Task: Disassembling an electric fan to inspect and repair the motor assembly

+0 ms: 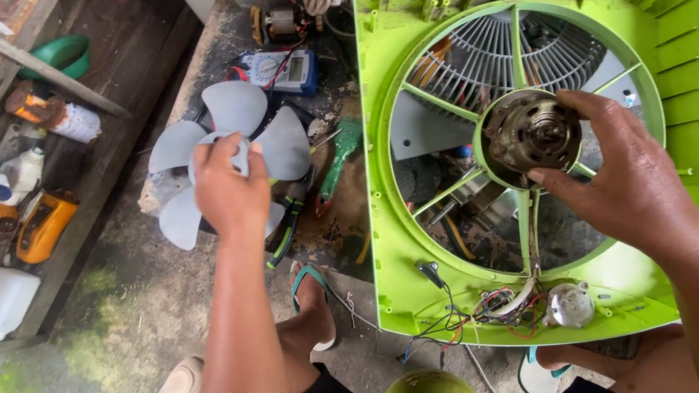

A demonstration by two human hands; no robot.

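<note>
The left hand (229, 191) has its grip clamped on the hub of a pale grey fan blade (230, 152), fingers curled over the centre so the petals spread out flat on all sides of the grip, the blade lifted over a cluttered bench (224, 42). The right hand (622, 183) rests on a bare motor (531, 132) seated in the middle of a lime green fan frame (519, 1); its thumb and fingers are closed around the motor's right edge, so this grip is clamped on the motor body. From the left grip, the motor lies well off to the right at about the same height, its shaft pointing up toward the camera, and the blade's hub axis looks roughly parallel to it. The right hand is on the motor; the left is well apart from it. Below the right grip, loose wires (472, 313) and a small round metal part (569, 303) sit in the frame's lower edge. Beyond the left grip lies a multimeter (290, 70).
</note>
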